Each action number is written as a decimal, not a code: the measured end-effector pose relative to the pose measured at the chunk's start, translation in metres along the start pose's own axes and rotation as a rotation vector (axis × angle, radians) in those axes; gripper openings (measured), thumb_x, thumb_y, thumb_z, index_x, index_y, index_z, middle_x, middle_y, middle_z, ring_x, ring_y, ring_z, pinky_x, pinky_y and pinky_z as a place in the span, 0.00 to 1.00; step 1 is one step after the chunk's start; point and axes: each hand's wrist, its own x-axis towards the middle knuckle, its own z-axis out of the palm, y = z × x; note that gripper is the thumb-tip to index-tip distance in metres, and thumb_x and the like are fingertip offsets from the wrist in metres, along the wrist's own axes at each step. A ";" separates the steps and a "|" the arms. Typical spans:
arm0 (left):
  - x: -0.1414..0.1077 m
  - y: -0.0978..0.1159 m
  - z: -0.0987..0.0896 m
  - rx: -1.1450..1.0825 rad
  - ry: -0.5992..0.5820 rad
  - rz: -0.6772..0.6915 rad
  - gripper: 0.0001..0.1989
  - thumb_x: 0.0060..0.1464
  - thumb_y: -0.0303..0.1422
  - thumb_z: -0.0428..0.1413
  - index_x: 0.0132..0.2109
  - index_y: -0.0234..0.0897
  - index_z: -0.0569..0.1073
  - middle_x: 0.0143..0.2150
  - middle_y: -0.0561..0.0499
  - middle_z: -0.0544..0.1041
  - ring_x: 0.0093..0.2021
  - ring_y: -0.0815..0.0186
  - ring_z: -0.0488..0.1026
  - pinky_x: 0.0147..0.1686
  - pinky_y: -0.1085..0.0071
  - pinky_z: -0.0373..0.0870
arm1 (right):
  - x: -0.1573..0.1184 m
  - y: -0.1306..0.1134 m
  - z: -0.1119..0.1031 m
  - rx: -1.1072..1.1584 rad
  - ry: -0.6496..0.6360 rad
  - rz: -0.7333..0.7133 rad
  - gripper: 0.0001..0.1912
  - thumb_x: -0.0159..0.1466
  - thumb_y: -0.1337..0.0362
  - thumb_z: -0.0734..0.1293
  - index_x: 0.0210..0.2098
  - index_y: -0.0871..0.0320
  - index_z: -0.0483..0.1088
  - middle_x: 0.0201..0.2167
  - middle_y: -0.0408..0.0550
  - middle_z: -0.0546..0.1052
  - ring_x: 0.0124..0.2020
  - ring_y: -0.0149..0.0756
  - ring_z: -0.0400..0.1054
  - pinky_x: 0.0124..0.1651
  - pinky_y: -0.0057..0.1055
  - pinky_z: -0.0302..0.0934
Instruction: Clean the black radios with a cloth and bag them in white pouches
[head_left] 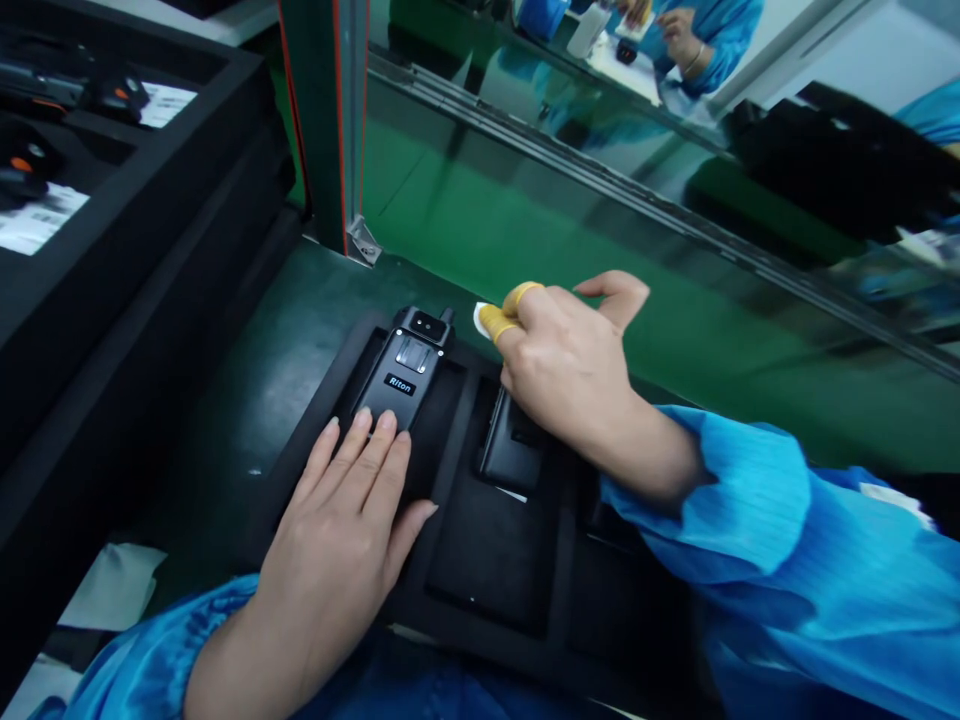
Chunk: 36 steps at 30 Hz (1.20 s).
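A black handheld device (pixel 406 372) marked "Riton" lies back side up in the left compartment of a black foam tray (pixel 450 480). My left hand (pixel 345 520) rests flat on its lower part, fingers stretched out. Above the tray's back edge is my right hand (pixel 570 365), with yellow covers on two fingers and a small white piece (pixel 481 320) pinched at their tips. Partly under the right hand, a second black device (pixel 511 450) sits in the middle compartment, its upper part hidden.
Stacked black foam trays (pixel 150 200) with devices and white labels stand at the left. A metal post (pixel 337 130) rises behind the tray. White cloths (pixel 112 585) lie at lower left. Beyond the glass panel, a person in blue sleeves (pixel 724 45) handles small items.
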 end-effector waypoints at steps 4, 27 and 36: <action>0.000 0.000 0.000 0.006 0.011 0.025 0.18 0.63 0.34 0.51 0.52 0.22 0.72 0.53 0.32 0.76 0.55 0.45 0.73 0.55 0.47 0.69 | 0.007 -0.013 -0.004 0.091 0.031 -0.022 0.18 0.68 0.69 0.54 0.29 0.55 0.72 0.32 0.46 0.70 0.35 0.33 0.60 0.48 0.42 0.49; -0.002 -0.001 0.001 0.001 0.022 0.009 0.18 0.64 0.34 0.50 0.52 0.23 0.72 0.54 0.34 0.76 0.55 0.47 0.74 0.54 0.50 0.72 | 0.005 -0.007 0.009 -0.103 0.169 -0.261 0.19 0.67 0.73 0.55 0.27 0.54 0.72 0.31 0.40 0.72 0.33 0.30 0.58 0.50 0.41 0.47; -0.002 -0.001 0.001 -0.017 0.024 -0.010 0.18 0.63 0.34 0.51 0.52 0.23 0.73 0.54 0.35 0.76 0.56 0.48 0.73 0.55 0.51 0.72 | -0.011 -0.016 -0.002 0.128 0.150 -0.142 0.22 0.70 0.67 0.51 0.31 0.56 0.73 0.31 0.45 0.75 0.33 0.30 0.62 0.46 0.41 0.44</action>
